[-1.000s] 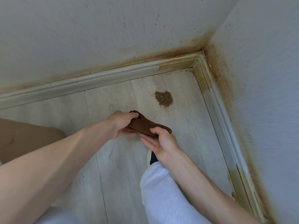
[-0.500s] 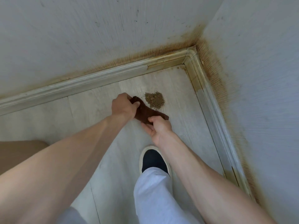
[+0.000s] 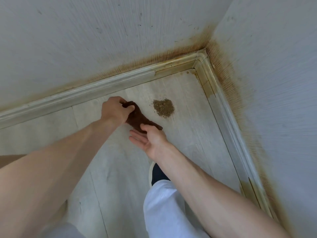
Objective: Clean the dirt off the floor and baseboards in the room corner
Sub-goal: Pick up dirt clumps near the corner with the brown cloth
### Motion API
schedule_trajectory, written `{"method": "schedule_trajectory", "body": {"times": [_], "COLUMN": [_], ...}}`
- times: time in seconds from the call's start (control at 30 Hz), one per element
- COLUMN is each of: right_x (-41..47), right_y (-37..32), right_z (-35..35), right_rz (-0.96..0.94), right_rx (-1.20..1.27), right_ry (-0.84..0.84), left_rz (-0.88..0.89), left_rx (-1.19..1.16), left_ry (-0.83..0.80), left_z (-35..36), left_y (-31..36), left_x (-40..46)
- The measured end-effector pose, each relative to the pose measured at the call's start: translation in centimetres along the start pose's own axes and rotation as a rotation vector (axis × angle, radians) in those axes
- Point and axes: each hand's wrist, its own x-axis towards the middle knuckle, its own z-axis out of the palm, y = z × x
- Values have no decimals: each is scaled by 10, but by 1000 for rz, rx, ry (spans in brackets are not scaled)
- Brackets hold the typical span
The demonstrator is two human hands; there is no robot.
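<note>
Nearest, both forearms run off the bottom and side edges of the frame, so elbows and body are cut off. A white trouser leg (image 3: 164,208) fills the bottom centre, w/ a dark slip-on shoe (image 3: 157,173) showing only its toe part; the right forearm covers the rest. A tan shape at the left edge is cut off, can't tell what it is.

Further out, the right hand (image 3: 151,139) lies palm up, fingers straight and spread toward the left, thumb resting on the near end of a brown cloth (image 3: 137,117). The cloth's underside and the fingers beneath it are hidden, so whether it's pinched or just touched there I can't tell. The left hand (image 3: 115,110) grips the cloth's far end, fingers curled over it; its palm side is hidden.

The pale plank floor (image 3: 188,134) has open room right of the hands up to the skirting. A small pile of brown crumbly dirt (image 3: 163,108) sits just beyond and right of the cloth, apart from it, near the corner.

Farthest, the baseboards (image 3: 106,88) meet at the corner, yellowed and stained there, w/ a rusty-brown band along the bottom of both walls (image 3: 120,31).
</note>
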Motion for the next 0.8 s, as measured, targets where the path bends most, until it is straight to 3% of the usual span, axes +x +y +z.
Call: {"method": "schedule_trajectory", "body": {"times": [0.23,0.43,0.57,0.7,0.8], "right_x": [4,-6,-21,-35,-43], "right_y": [-24,-16,-1,16,21], "right_z": [-5,-10,-18,-31,-38], "right_rz": [-60,-68,-84,-187,-340], "right_rx": [119,128,111,18,-65], "right_ry": [-18,-57,-84,-63,13], "left_rz": [214,306,252,-46,-200], "left_rx": [122,116,23,-223,-257], "left_ry": [-7,-36,-80,-382,-558], "left_z": [27,21,-4,-31,-40], "left_y": [57,53,31,11,1], "left_x": [20,11,-10,-34,-50]}}
